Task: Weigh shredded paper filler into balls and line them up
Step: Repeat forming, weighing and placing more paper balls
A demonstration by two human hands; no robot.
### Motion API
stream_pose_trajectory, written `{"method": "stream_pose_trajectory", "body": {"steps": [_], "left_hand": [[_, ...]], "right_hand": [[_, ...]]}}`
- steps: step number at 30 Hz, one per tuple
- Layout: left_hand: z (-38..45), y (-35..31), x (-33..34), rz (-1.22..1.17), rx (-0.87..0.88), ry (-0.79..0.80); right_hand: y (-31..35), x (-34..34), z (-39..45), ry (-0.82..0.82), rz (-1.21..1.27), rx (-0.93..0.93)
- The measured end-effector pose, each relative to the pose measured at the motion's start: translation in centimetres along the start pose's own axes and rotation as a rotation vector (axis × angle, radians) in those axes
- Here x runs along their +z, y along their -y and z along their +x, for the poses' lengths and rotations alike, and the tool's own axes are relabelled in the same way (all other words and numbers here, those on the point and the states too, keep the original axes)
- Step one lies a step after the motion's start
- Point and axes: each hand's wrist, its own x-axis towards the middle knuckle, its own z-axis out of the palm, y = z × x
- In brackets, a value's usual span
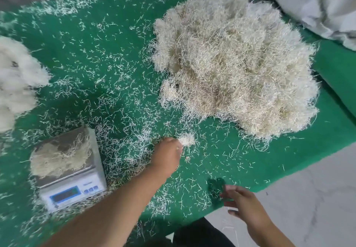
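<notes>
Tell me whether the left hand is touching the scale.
Apart. The head view shows the left hand out past the scale, pinching a small tuft of shredded paper, with green mat showing between hand and scale.

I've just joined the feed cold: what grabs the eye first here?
The big heap of shredded paper filler on the green mat, upper right. Near left, a digital scale carries a small wad of filler. The left hand pinches a small tuft in front of the heap; the right hand hovers open.

Left grip pinching, right grip loose.
</notes>
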Motion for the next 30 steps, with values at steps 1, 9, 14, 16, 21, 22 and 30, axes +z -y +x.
{"method": "stream_pose_trajectory", "body": {"steps": [1, 9, 14, 16, 21, 22, 30], "left_hand": [[-0.9, -0.3, -0.7, -0.059, -0.012, -0.014], [-9.0, -1.2, -5.9, -0.430, -0.233, -0.199], [-12.2, 0.1, -8.7, -0.425, -0.345, -0.189], [-13.4, 0.7, -9.5, -0.457, -0.373, -0.198], [-16.4, 2.9, -10.4, -0.617, -0.422, -0.117], [-16.9, 3.3, -10.5, -0.666, -0.451, -0.137], [-19.2, 4.6, -11.0, -0.828, -0.531, -0.355]], "right_hand": [[1.3, 0.8, 0.6, 0.063, -0.016, -0.022], [10.5, 11.8, -0.2, 0.457, -0.128, -0.223], [9.9, 14.3, -1.6, 0.483, -0.239, -0.339], [9.4, 14.8, -2.3, 0.509, -0.308, -0.373], [8.9, 15.8, -4.2, 0.619, -0.430, -0.493], [8.9, 16.1, -4.4, 0.647, -0.443, -0.485], [9.1, 17.3, -6.3, 0.791, -0.574, -0.474]]}}
